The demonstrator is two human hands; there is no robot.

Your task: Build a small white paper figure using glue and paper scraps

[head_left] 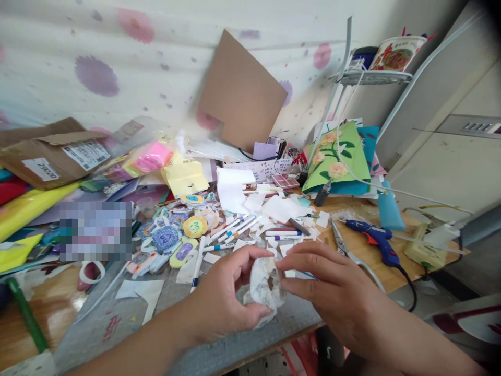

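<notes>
Just above the table's front edge, my left hand [223, 295] grips a white, crumpled, papery lump [264, 284] between its thumb and fingers. A ragged hole in the lump's right side shows brown inside. My right hand [332, 282] reaches in from the right, its stretched fingertips touching the lump's right side; its thumb is hidden. Beyond my hands lie several markers [235, 230], white paper scraps [285, 209] and a pile of cut-out paper badges [166, 237]. What the lump is made into, I cannot tell.
Scissors [340, 237] and a blue glue gun [376, 243] with its cord lie at the right. A cardboard box [50, 151] stands back left. Brown board [242, 89] leans on the curtain. A green flowered card [336, 156] stands below a small shelf [376, 78].
</notes>
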